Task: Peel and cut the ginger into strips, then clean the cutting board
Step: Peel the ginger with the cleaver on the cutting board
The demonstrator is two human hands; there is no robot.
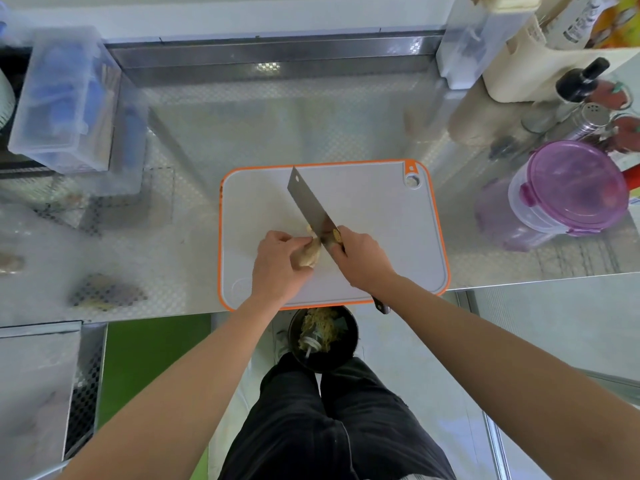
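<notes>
Steel counter [277, 116] under orange-rimmed cutting board [381, 220], purple-lidded tub [571, 188], perhaps a clear box [65, 98].

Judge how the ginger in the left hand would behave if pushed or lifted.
The ginger looks knobbly, so it would probably rock rather than roll. It is likely stiff: it holds its shape gripped by the left hand against the knife. Small, so probably light.

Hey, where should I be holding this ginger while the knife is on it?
Take the thick near end of the ginger, coming from the left, as the left hand does now. The knife meets its far right end, so that grip should put the fingers clear of the edge.
</notes>
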